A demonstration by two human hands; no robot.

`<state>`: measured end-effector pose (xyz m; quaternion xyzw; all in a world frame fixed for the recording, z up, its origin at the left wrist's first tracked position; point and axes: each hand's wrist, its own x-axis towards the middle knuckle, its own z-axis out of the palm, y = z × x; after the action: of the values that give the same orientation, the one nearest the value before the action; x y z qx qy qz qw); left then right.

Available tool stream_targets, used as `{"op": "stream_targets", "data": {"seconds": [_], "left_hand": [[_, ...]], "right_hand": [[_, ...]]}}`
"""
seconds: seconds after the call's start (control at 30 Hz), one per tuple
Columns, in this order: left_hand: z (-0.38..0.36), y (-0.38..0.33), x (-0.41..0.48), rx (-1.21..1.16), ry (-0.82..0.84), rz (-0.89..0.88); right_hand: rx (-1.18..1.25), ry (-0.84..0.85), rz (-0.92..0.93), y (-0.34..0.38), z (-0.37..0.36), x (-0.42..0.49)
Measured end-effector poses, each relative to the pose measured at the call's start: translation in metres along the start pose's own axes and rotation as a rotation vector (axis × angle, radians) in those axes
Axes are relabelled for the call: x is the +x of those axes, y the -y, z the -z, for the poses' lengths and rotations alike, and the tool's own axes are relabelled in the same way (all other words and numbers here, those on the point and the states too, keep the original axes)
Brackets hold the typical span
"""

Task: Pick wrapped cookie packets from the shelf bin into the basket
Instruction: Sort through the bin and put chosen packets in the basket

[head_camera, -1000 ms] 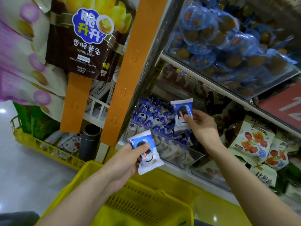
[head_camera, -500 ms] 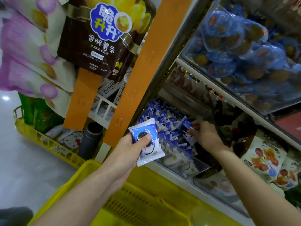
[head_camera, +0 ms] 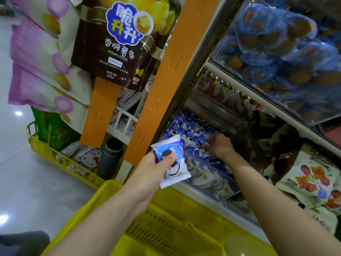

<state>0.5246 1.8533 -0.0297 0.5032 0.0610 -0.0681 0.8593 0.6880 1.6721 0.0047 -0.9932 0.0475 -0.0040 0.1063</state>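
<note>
My left hand (head_camera: pixel 152 169) grips a white-and-blue wrapped cookie packet (head_camera: pixel 172 163), thumb across its front, just above the far rim of the yellow basket (head_camera: pixel 166 230). Behind it, a clear shelf bin (head_camera: pixel 212 175) is heaped with matching cookie packets (head_camera: pixel 188 131). My right hand (head_camera: pixel 220 145) reaches into the bin from the right, palm down, fingers curled onto the pile. Its fingertips are buried among the packets, so any hold on one is hidden.
Orange hanging strips (head_camera: pixel 162 85) with a brown potato-stick bag (head_camera: pixel 121 43) hang left of the bin. The shelf above holds blue-wrapped snacks (head_camera: pixel 276 52). White snack pouches (head_camera: pixel 311 178) lie right of the bin. A yellow floor rack (head_camera: pixel 60 159) stands at left.
My right hand held a packet up above the bin, then lowered into the pile, where it now lies. My left hand keeps its packet and has lifted slightly toward the bin.
</note>
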Motion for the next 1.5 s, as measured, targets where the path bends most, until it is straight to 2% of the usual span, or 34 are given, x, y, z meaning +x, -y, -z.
{"op": "stream_targets", "data": {"seconds": [0.2,0.27,0.33,0.47,0.53,0.6,0.7,0.93,1.1,1.17,1.3,1.37,1.43,1.5], "left_hand": [[-0.001,0.001,0.002,0.011,0.008,0.010],[-0.001,0.003,0.002,0.044,0.017,0.009],[0.000,0.003,-0.001,0.081,0.038,0.004],[-0.001,0.007,-0.007,0.188,0.047,0.022],[-0.003,0.011,-0.009,0.230,0.043,0.012],[-0.005,0.015,-0.011,0.252,0.052,0.005],[-0.009,0.025,-0.016,0.315,0.062,-0.008],[-0.012,0.046,-0.021,0.487,0.082,-0.057],[-0.010,0.058,-0.016,0.540,0.000,-0.056],[-0.008,0.061,-0.013,0.498,-0.040,-0.003],[-0.006,0.060,-0.010,0.343,-0.030,0.106],[-0.006,0.060,-0.010,0.285,-0.016,0.132],[-0.008,0.060,-0.009,0.274,-0.009,0.124],[-0.009,0.059,-0.011,0.293,0.005,0.107]], "right_hand": [[0.159,0.169,-0.042,-0.010,-0.002,-0.003],[0.110,0.211,0.001,-0.012,0.004,-0.011],[0.053,0.122,0.109,-0.014,0.005,-0.021],[0.218,-0.274,0.414,-0.001,0.008,-0.064],[0.290,-0.323,0.564,0.007,0.008,-0.094],[0.341,-0.253,0.622,0.010,0.004,-0.124],[0.327,-0.096,0.601,0.005,-0.011,-0.152],[0.681,0.057,0.338,-0.014,-0.034,-0.166],[0.835,0.152,0.297,-0.021,-0.052,-0.172],[0.793,0.110,0.357,-0.020,-0.054,-0.174],[0.406,-0.125,0.604,-0.021,-0.055,-0.177],[0.304,-0.206,0.663,-0.022,-0.055,-0.176],[0.295,-0.212,0.649,-0.023,-0.054,-0.175],[0.442,-0.172,0.553,-0.024,-0.053,-0.174]]}}
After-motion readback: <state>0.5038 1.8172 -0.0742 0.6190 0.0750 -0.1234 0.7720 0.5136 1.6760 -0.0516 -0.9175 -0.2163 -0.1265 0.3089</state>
